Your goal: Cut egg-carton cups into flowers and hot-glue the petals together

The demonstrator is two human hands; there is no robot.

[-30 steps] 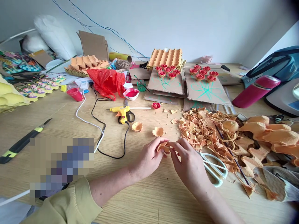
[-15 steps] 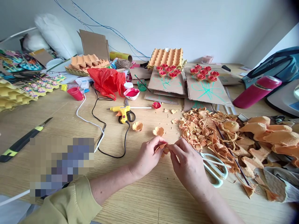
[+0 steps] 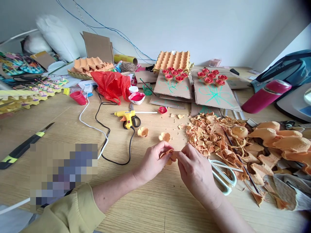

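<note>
Between my hands is an orange egg-carton flower cup (image 3: 169,157) with petal-like edges, partly hidden by fingers. My left hand (image 3: 153,160) pinches its left side, and the fingers of my right hand (image 3: 193,166) are closed on a petal at its right. Just beyond them sits another orange flower cup (image 3: 164,137), with a stacked pair of cups (image 3: 143,131) to its left. A red painted flower (image 3: 162,110) lies farther back. White-handled scissors (image 3: 224,176) rest beside my right hand, their blades under the scraps.
A heap of carton scraps (image 3: 206,132) spreads at the right. A yellow glue gun (image 3: 126,118) with a black cord lies left of centre, a knife (image 3: 24,147) at far left. Red flowers stand on cardboard (image 3: 172,89) behind, near a dish of red paint (image 3: 136,97) and a pink bottle (image 3: 266,97).
The flower cup has turned slightly in my fingers, and more of its petals show between my hands. Both hands stay in nearly the same place.
</note>
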